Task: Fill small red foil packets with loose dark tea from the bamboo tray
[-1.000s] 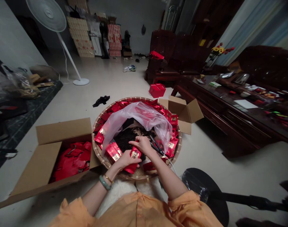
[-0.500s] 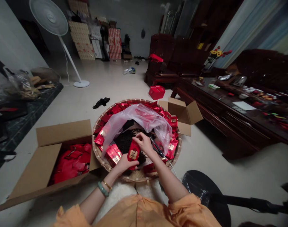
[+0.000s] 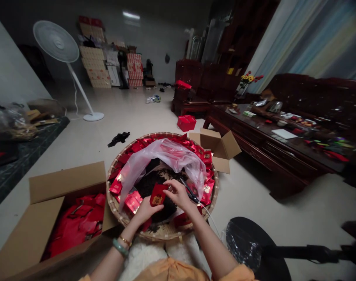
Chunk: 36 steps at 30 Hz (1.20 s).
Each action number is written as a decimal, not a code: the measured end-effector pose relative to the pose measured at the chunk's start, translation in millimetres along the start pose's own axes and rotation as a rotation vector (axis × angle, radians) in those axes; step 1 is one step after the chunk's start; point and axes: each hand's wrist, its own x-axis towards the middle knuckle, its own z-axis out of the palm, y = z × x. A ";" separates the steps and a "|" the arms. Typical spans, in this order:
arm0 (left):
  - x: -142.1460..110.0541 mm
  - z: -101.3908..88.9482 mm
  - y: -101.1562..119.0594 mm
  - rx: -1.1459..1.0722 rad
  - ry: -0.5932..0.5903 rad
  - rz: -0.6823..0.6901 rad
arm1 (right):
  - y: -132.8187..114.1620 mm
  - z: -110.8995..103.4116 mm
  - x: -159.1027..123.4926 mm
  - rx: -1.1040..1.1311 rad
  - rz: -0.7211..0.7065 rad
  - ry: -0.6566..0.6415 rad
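My left hand (image 3: 147, 211) grips a small red packet (image 3: 157, 196) with a gold label and dark characters. At the packet's upper right corner, my right hand (image 3: 178, 196) pinches the edge between thumb and fingers. Both hands are over a round bamboo basket (image 3: 111, 208). Inside it lies an open translucent plastic bag (image 3: 166, 150) with dark loose leaves (image 3: 150, 180), which look like tea. Just right of my right hand rests a slim black tool (image 3: 190, 192) with a white cord. More red packets (image 3: 133, 201) lie around the bag.
On the left stands an open cardboard box (image 3: 46, 222) full of red packets. Behind the basket to the right are a smaller open box (image 3: 221, 150) and a red box (image 3: 186, 123). A black round base (image 3: 254, 249) with a pole is at lower right; a long dark table (image 3: 254, 136) stands beyond.
The view has tilted up and shifted. The packet in my hands has turned and been raised over the leaves, my right hand moving to its upper corner.
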 end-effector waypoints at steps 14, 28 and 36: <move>6.3 7.6 0.9 0.121 0.016 0.081 | 8.1 -3.7 -6.1 -0.218 -0.040 0.003; 11.2 -35.0 57.0 0.972 -0.202 0.616 | -6.8 -17.7 8.9 -0.639 -0.189 -0.478; 18.2 -36.3 45.9 0.520 -0.169 0.641 | -9.9 -23.9 22.4 -0.664 -0.173 -0.369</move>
